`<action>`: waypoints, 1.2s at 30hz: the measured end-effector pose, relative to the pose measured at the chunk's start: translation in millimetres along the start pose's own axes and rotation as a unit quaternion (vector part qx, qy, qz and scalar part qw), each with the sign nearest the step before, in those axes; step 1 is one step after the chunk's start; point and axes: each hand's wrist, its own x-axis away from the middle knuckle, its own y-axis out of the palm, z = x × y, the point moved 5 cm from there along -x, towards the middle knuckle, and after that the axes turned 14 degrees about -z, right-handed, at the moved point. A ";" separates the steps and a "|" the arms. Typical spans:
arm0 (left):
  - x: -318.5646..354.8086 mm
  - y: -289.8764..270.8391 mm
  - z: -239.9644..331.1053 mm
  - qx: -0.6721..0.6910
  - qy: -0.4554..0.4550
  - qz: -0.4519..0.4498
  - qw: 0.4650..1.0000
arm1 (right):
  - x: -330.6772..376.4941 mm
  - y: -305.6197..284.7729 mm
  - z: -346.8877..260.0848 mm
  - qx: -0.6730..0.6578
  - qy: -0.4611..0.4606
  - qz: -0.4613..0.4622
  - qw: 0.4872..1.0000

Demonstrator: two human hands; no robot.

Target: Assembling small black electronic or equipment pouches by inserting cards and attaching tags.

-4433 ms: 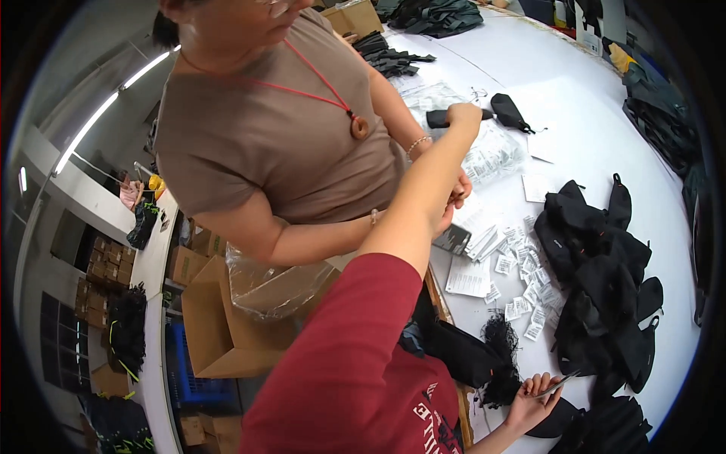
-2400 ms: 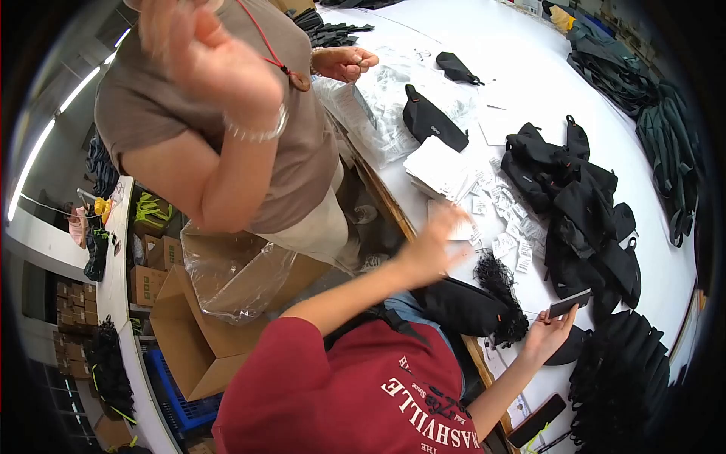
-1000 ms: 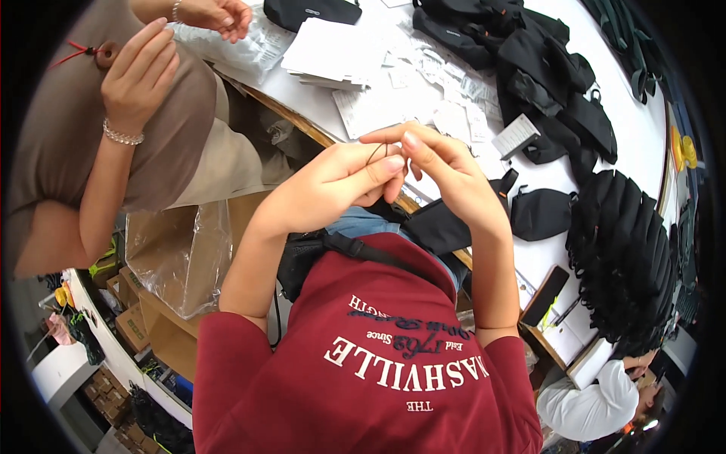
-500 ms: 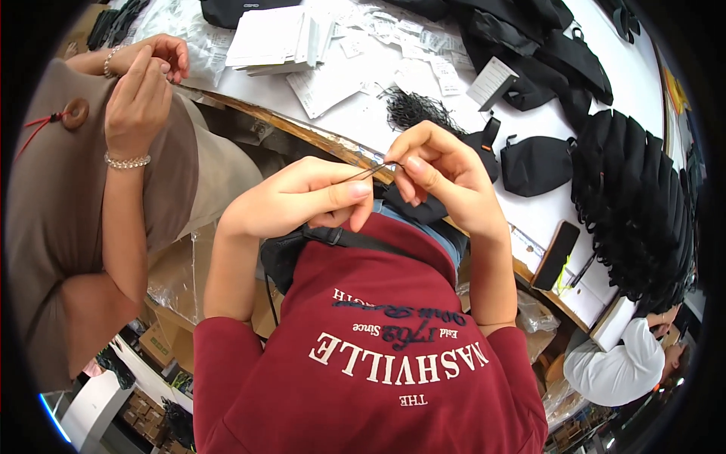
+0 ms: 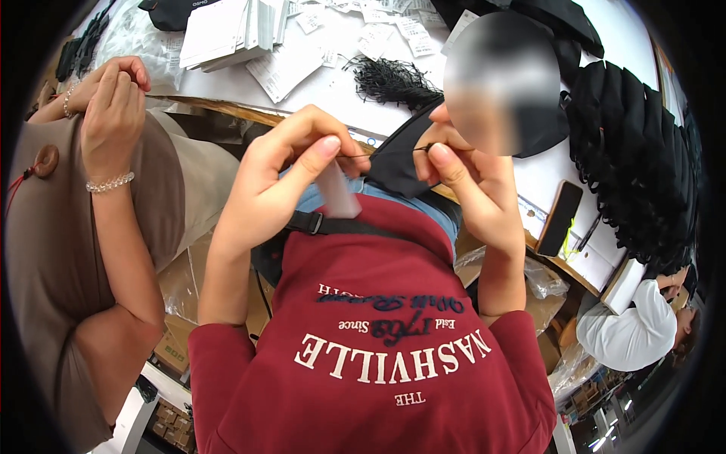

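Pinching a thin dark cord [image 5: 422, 147], the left hand [image 5: 276, 172] and right hand [image 5: 485, 185] are holding it mid-frame, hands apart.

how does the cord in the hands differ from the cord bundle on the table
The cord is held up between the left hand and right hand; the cord bundle lies on the table. The cord shows as a thin line; the cord bundle is a bushy tangle. Both are black.

Head fisheye aimed steeply down, close range. Wearer's shirt [image 5: 370, 340] at 6 o'clock, left hand [image 5: 280, 178] at 10, right hand [image 5: 484, 185] at 2; table [image 5: 532, 174] spans 11 to 4, co-worker [image 5: 125, 257] at 9.
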 end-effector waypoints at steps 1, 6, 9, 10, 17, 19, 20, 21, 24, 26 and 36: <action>-1.0 -0.8 3.8 -0.008 0.021 -0.021 1.000 | 1.2 -1.3 -1.5 0.009 0.004 -0.009 1.000; -9.3 4.4 21.7 -0.259 0.138 0.036 0.955 | 3.7 1.3 -20.9 0.042 0.002 -0.042 0.998; -15.7 25.5 27.4 -0.262 0.176 0.006 0.949 | -1.1 4.8 -31.9 0.113 -0.014 -0.033 0.993; -18.6 31.2 28.3 -0.278 0.182 -0.001 0.943 | -2.4 5.8 -38.9 0.117 -0.012 -0.032 0.993; -28.8 36.0 36.3 -0.253 0.237 -0.010 0.938 | -2.6 -0.8 -76.1 0.299 0.005 -0.028 0.954; -30.5 36.6 38.2 -0.228 0.248 -0.015 0.941 | -3.5 4.5 -83.9 0.297 0.065 0.002 0.953; -30.7 36.1 38.8 -0.208 0.255 -0.018 0.944 | -3.5 4.1 -84.0 0.289 0.122 0.028 0.949; -30.8 35.4 38.9 -0.206 0.256 -0.018 0.944 | -4.5 3.6 -83.8 0.284 0.135 0.013 0.949; -28.0 37.0 42.8 -0.196 0.263 -0.034 0.944 | -4.9 -0.2 -78.5 0.205 0.057 -0.084 0.973; -28.1 41.2 29.0 0.067 0.111 -0.113 0.985 | -4.9 1.6 -73.9 0.176 0.073 -0.096 0.977; -9.4 44.8 1.2 0.217 -0.062 -0.295 0.929 | 16.1 16.2 -27.1 -0.195 0.099 -0.150 0.964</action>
